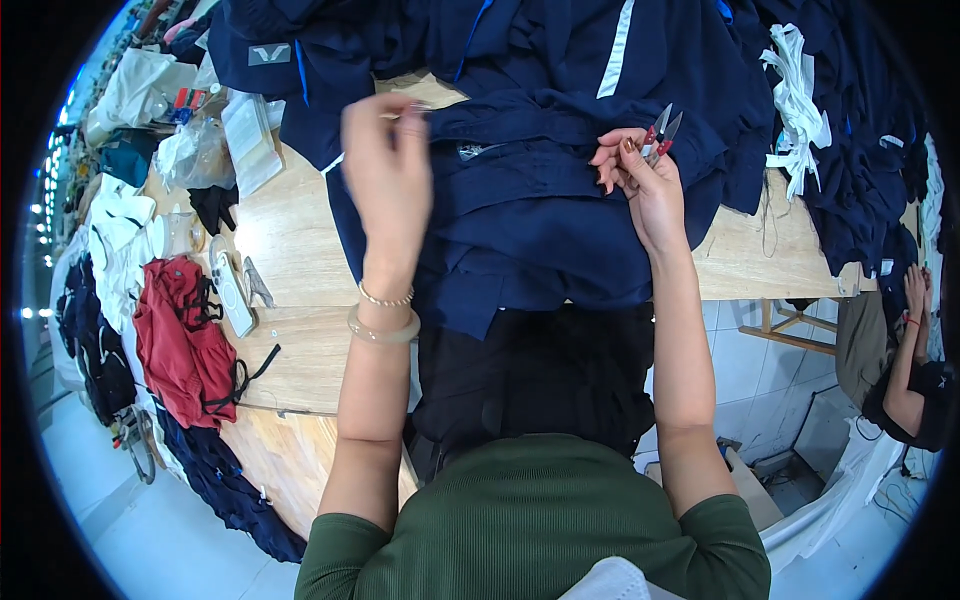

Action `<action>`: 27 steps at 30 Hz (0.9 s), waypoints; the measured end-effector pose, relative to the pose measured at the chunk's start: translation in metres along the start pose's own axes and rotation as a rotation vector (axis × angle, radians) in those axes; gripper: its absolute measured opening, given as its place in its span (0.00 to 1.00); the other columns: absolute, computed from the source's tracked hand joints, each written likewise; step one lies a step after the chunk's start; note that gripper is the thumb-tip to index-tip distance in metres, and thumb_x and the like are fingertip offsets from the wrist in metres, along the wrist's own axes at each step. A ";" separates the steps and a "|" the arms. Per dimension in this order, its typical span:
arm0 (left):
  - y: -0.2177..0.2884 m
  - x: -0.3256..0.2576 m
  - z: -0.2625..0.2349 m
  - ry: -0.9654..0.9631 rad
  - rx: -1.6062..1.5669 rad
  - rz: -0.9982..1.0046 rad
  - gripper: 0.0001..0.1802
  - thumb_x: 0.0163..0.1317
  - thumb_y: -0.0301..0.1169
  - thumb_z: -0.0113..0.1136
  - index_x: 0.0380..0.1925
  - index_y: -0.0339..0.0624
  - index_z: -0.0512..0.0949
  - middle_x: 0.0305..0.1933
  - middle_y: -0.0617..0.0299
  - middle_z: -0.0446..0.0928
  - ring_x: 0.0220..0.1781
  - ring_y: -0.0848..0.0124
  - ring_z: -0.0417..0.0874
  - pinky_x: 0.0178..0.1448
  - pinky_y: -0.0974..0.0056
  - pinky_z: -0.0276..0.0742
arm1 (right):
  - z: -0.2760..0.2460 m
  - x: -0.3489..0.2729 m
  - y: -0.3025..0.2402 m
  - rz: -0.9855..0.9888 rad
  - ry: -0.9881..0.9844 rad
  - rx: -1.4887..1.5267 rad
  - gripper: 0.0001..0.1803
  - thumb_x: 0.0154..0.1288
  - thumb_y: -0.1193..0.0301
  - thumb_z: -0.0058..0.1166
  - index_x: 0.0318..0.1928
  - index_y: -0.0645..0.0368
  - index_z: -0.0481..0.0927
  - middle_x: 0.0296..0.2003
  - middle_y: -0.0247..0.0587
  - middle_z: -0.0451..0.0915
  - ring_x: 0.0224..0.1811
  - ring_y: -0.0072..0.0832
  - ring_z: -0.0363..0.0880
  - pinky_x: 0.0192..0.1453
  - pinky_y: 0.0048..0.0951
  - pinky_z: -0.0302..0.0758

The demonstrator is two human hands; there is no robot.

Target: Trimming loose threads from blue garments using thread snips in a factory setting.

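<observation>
A navy blue garment (540, 215) lies bunched on the table in front of me, with its thick folded band running from side to side. My right hand (652, 190) is closed around a pair of red-handled thread snips (661, 136), whose blades point up and away from me. That hand's fingers are over the right part of the garment. Over the garment's left side is my left hand (388, 165), smeared by motion. Its fingers look bent, but whether they pinch anything cannot be made out.
More navy garments (540, 50) are heaped along the far side. White strips (798, 110) lie at far right. On the left are a red garment (185, 340), a white phone-like device (231, 290) and plastic bags (195, 155). Another person's hands (917, 292) show at the right edge.
</observation>
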State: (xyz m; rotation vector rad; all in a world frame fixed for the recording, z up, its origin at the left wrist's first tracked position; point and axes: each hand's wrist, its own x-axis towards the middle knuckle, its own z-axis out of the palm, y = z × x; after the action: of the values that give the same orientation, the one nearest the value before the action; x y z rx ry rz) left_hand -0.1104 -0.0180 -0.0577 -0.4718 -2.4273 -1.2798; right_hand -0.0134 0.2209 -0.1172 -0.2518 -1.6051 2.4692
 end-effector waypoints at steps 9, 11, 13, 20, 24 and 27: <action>0.030 -0.035 0.037 -0.530 0.076 0.271 0.08 0.51 0.22 0.67 0.29 0.36 0.76 0.38 0.58 0.70 0.42 0.60 0.76 0.44 0.64 0.74 | 0.006 -0.001 -0.005 0.007 0.026 -0.042 0.12 0.74 0.70 0.44 0.44 0.65 0.78 0.31 0.39 0.80 0.29 0.18 0.76 0.33 0.17 0.71; 0.025 -0.032 0.036 -0.534 0.003 0.239 0.07 0.51 0.22 0.66 0.29 0.35 0.76 0.36 0.58 0.72 0.39 0.60 0.77 0.42 0.64 0.74 | 0.010 -0.003 -0.014 0.021 0.049 -0.077 0.12 0.74 0.69 0.45 0.44 0.64 0.78 0.29 0.36 0.78 0.26 0.16 0.72 0.30 0.16 0.68; 0.022 -0.029 0.036 -0.536 -0.066 0.202 0.07 0.52 0.22 0.66 0.28 0.34 0.77 0.34 0.57 0.74 0.36 0.61 0.78 0.41 0.65 0.75 | 0.012 -0.005 -0.028 0.080 -0.034 -0.131 0.11 0.74 0.68 0.45 0.46 0.63 0.77 0.24 0.29 0.69 0.23 0.12 0.62 0.26 0.16 0.59; 0.019 -0.023 0.029 -0.558 -0.013 0.193 0.04 0.56 0.21 0.62 0.31 0.32 0.78 0.30 0.53 0.79 0.31 0.60 0.82 0.37 0.64 0.76 | 0.032 -0.011 -0.057 0.030 0.007 -0.471 0.10 0.72 0.65 0.50 0.45 0.60 0.74 0.27 0.29 0.69 0.27 0.16 0.65 0.33 0.18 0.62; 0.024 -0.023 0.031 -0.521 0.031 0.249 0.03 0.58 0.20 0.59 0.32 0.31 0.77 0.30 0.52 0.78 0.31 0.59 0.82 0.37 0.63 0.76 | 0.025 -0.012 -0.046 -0.101 0.038 -0.647 0.09 0.65 0.70 0.58 0.40 0.62 0.76 0.31 0.32 0.77 0.35 0.20 0.74 0.43 0.22 0.69; 0.021 -0.021 0.031 -0.543 -0.031 0.178 0.02 0.60 0.19 0.57 0.33 0.31 0.76 0.29 0.51 0.78 0.30 0.60 0.81 0.37 0.64 0.76 | 0.024 -0.015 -0.044 -0.116 0.057 -0.753 0.09 0.57 0.75 0.63 0.36 0.64 0.77 0.29 0.33 0.76 0.33 0.21 0.73 0.40 0.23 0.69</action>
State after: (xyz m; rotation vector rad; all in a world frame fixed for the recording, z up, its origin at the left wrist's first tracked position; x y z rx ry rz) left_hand -0.0870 0.0166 -0.0691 -1.1447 -2.7051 -1.2328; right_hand -0.0013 0.2137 -0.0668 -0.3079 -2.3698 1.6552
